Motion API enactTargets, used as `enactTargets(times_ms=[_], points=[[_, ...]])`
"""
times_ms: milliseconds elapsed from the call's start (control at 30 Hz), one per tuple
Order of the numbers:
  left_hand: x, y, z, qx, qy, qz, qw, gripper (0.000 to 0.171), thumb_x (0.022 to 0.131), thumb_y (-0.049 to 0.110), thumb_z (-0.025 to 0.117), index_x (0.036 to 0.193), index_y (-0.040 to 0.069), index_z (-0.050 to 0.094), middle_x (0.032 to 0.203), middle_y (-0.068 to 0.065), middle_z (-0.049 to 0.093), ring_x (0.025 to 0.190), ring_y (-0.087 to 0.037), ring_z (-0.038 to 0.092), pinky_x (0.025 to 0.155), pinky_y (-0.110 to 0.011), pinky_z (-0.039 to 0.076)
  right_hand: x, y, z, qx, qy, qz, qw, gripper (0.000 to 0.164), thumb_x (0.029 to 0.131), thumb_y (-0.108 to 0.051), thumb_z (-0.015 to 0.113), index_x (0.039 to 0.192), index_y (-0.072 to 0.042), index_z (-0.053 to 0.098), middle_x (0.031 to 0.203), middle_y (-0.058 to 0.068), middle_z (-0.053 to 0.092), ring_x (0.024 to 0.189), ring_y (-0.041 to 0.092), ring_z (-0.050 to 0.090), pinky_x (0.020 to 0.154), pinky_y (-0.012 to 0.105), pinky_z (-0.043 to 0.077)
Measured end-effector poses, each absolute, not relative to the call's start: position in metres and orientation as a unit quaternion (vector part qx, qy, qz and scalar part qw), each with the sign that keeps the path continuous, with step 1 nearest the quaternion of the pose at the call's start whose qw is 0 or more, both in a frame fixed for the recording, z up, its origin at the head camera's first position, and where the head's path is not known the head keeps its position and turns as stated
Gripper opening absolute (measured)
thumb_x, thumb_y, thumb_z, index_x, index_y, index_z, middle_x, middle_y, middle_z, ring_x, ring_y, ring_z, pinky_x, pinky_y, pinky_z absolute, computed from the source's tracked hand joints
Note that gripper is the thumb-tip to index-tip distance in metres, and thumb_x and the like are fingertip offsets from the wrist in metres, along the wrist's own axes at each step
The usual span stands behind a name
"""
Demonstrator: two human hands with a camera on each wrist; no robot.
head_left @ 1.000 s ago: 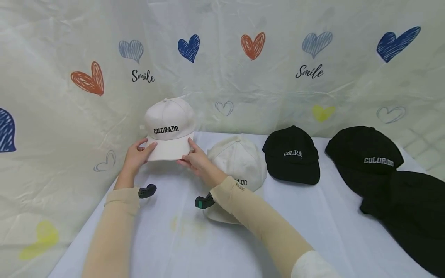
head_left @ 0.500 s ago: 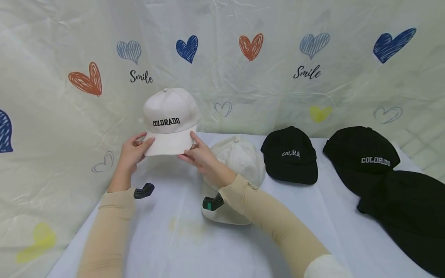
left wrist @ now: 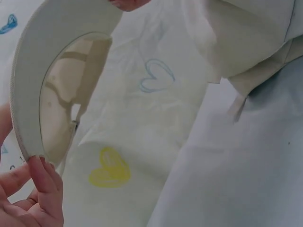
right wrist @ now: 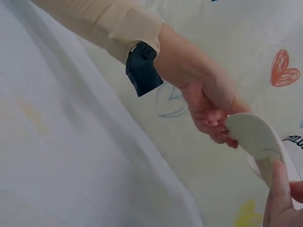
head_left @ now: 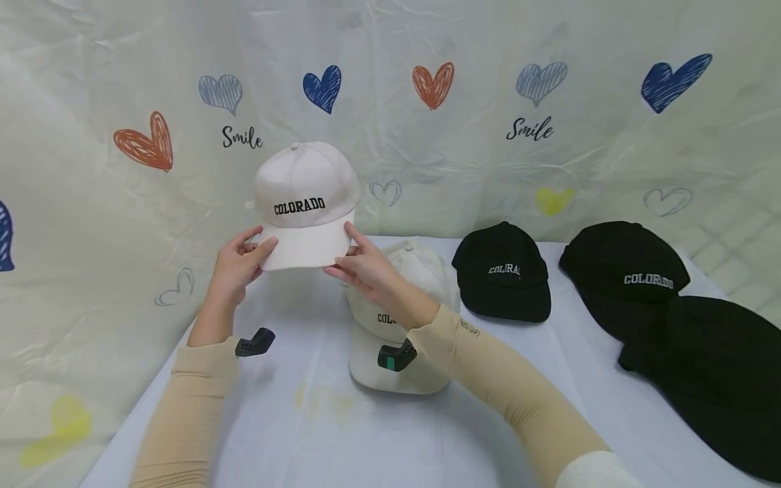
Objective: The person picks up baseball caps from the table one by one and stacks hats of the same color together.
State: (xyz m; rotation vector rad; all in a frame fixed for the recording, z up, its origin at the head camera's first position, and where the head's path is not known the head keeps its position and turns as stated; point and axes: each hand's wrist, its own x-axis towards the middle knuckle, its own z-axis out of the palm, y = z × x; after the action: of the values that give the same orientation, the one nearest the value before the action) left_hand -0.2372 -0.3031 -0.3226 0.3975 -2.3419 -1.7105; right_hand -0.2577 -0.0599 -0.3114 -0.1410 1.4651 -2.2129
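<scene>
A white baseball cap (head_left: 305, 186) with COLORADO across its front is held up over the far left of the table, brim toward me. My left hand (head_left: 236, 263) pinches the brim's left edge between thumb and fingers. At the brim's right corner my right hand (head_left: 373, 266) pinches it, thumb on top. The left wrist view shows the brim's underside (left wrist: 28, 90) and the cap's hollow inside. An off-white cap (head_left: 399, 369) lies on the table below, partly covered by my right hand and wrist.
To the right sit a small black cap (head_left: 503, 274) and a larger black cap (head_left: 622, 264). Another black cap (head_left: 714, 379) overlaps the latter near the right edge. Behind the white-covered table (head_left: 293, 440) hangs a pale curtain (head_left: 378, 41) printed with hearts.
Both hands have lifted the white cap higher and shifted it slightly right, gripping the brim throughout. More of the off-white cap's front now shows. The other caps stay put on the table.
</scene>
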Motion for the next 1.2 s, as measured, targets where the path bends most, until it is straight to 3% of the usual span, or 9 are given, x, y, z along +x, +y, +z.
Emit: enactTargets(times_ms=[533,700,967,1200], points=[[-0.229,-0.269,-0.31,0.105,-0.766,-0.617,0.144,0.071,0.096,0.035,0.074,0.156,0.014,0.044,0.107,-0.002,0.046,0.076,-0.009,0.049,0.063,-0.015,0.042,-0.252,-0.026,-0.3,-0.075,0.529,-0.814,0.228,0.082,0.101,0.016,0.046,0.164,-0.031,0.025,0.104,0.01,0.042,0.097,0.022,0.063,0.082,0.026,0.058],[-0.225,-0.261,-0.305,0.103,-0.765,-0.621,0.138,0.071,0.096,0.033,0.074,0.157,0.016,0.043,0.109,-0.003,0.048,0.08,-0.01,0.051,0.066,-0.017,0.044,-0.249,-0.015,-0.298,-0.084,0.53,-0.812,0.23,0.082,0.101,0.016,0.047,0.164,-0.031,0.024,0.101,0.008,0.04,0.093,0.019,0.062,0.083,0.027,0.058],[-0.218,-0.25,-0.298,0.089,-0.762,-0.632,0.112,0.074,0.096,0.031,0.074,0.16,0.018,0.038,0.113,-0.004,0.049,0.093,-0.014,0.055,0.079,-0.023,0.048,-0.243,0.004,-0.294,-0.094,0.537,-0.805,0.234,0.079,0.102,0.011,0.047,0.164,-0.031,0.023,0.107,0.011,0.045,0.103,0.021,0.063,0.085,0.027,0.057],[-0.212,-0.242,-0.294,0.059,-0.757,-0.644,0.092,0.075,0.097,0.028,0.074,0.161,0.017,0.036,0.116,-0.006,0.049,0.094,-0.014,0.056,0.082,-0.025,0.048,-0.239,0.021,-0.293,-0.114,0.521,-0.811,0.241,0.08,0.102,0.012,0.045,0.165,-0.029,0.018,0.108,0.01,0.043,0.1,0.018,0.064,0.083,0.024,0.057]])
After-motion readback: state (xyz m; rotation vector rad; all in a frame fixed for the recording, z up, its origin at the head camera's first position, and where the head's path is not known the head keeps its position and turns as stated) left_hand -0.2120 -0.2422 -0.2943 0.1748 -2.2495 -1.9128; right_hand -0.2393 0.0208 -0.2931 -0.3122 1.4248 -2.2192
